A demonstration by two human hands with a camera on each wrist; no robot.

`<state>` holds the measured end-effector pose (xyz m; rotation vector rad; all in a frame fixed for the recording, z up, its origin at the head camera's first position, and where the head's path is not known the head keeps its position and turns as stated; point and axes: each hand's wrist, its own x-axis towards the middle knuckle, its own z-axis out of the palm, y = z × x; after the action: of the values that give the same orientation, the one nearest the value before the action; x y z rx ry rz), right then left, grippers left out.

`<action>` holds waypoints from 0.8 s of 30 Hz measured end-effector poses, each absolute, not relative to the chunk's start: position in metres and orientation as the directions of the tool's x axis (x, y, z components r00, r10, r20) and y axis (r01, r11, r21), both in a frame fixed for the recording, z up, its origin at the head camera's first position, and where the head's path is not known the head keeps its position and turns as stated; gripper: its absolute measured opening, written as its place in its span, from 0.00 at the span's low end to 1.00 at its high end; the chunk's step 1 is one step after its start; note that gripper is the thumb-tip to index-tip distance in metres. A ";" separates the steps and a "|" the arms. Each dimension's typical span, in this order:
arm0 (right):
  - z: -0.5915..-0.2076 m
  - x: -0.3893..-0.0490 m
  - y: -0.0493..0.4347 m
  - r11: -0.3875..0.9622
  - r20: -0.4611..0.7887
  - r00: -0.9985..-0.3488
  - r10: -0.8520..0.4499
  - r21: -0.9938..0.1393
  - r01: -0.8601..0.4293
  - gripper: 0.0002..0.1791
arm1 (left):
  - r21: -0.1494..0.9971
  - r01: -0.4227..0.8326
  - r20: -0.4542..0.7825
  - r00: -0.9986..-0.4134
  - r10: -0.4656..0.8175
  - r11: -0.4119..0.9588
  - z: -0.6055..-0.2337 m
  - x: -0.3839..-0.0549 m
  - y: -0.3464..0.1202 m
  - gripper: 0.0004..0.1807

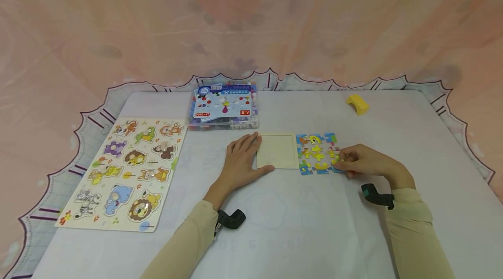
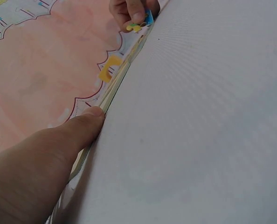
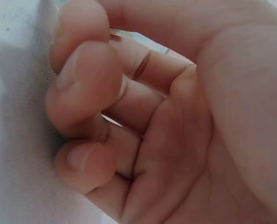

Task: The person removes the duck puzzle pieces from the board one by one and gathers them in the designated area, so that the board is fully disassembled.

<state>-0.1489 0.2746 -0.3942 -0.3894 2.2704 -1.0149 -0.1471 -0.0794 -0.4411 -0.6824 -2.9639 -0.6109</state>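
A square, pale puzzle tray [image 1: 277, 152] lies on the table with nothing in its recess. My left hand [image 1: 239, 161] rests at its left side, fingers spread along the upper left corner and the thumb [image 2: 85, 126] against the near edge. Right beside the tray is a square of jigsaw pieces [image 1: 316, 153], blue, green and yellow, with gaps between them. At that square's lower right corner, my right hand [image 1: 363, 162] pinches a jigsaw piece [image 2: 148, 18] between thumb and index finger. The other right fingers [image 3: 85, 88] are curled in, and the held piece is mostly hidden in the head view.
A large animal puzzle board [image 1: 125, 174] lies at the left. Behind the tray stands a clear plastic box [image 1: 223, 106] with a blue printed card and small coloured parts. A yellow arch block [image 1: 357, 104] sits at the back right. White cloth covers the table [image 1: 294, 226].
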 end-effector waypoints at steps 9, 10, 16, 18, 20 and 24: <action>-0.392 -0.147 0.276 0.748 -0.469 -0.799 -0.377 -0.663 0.036 0.19 | 0.361 0.435 0.131 -0.899 0.417 0.825 -0.443 -0.149 -0.078 0.50; -0.392 -0.147 0.276 0.755 -0.471 -0.801 -0.370 -0.655 0.037 0.19 | 0.360 0.435 0.130 -0.900 0.417 0.825 -0.443 -0.149 -0.078 0.50; -0.389 -0.145 0.275 0.793 -0.482 -0.813 -0.327 -0.608 0.042 0.20 | 0.362 0.433 0.127 -0.900 0.416 0.825 -0.443 -0.150 -0.077 0.50; -0.388 -0.145 0.275 0.799 -0.485 -0.814 -0.319 -0.599 0.044 0.20 | 0.364 0.434 0.131 -0.900 0.417 0.824 -0.443 -0.149 -0.077 0.50; -0.388 -0.146 0.276 0.801 -0.487 -0.815 -0.315 -0.596 0.046 0.20 | 0.364 0.435 0.133 -0.899 0.417 0.824 -0.442 -0.149 -0.077 0.50; -0.389 -0.147 0.276 0.798 -0.488 -0.812 -0.320 -0.601 0.047 0.20 | 0.362 0.437 0.135 -0.899 0.417 0.824 -0.442 -0.149 -0.077 0.50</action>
<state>-0.1467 0.2763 -0.3885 -0.2012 2.3935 -0.8204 -0.1487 -0.0770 -0.4419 -0.6915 -2.9517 -0.6046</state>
